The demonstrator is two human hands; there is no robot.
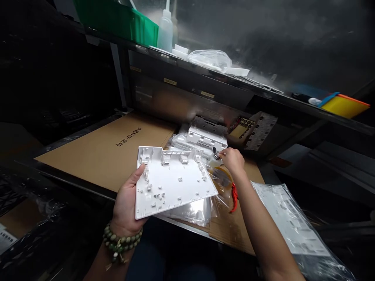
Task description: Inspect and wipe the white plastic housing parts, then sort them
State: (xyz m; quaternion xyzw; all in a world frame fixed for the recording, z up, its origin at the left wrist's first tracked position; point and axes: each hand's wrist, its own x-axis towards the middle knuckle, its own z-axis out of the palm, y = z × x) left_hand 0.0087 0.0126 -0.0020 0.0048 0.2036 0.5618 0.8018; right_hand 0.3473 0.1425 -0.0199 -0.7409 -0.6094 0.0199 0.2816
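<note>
My left hand (127, 201) grips a white plastic housing panel (170, 183) by its left edge, thumb on top. Clips and small posts stand up from the panel's inner face, which is turned toward me. Beyond its right corner, my right hand (233, 159) is closed in a pinch at a small bottle (215, 159) with a round metal top and a raised black lid. Whatever the fingertips hold there is too small to make out. Clear plastic film and a roll of yellowish tape (222, 177) lie beneath, beside red-handled pliers (233, 198).
A large cardboard sheet (117, 144) covers the bench's left. Behind the bottle sit white plastic housings (206, 134) and an open box (259, 130). A bagged white panel (290, 218) hangs over the right. Overhead, a shelf carries a green bin (117, 21) and a squeeze bottle (165, 31).
</note>
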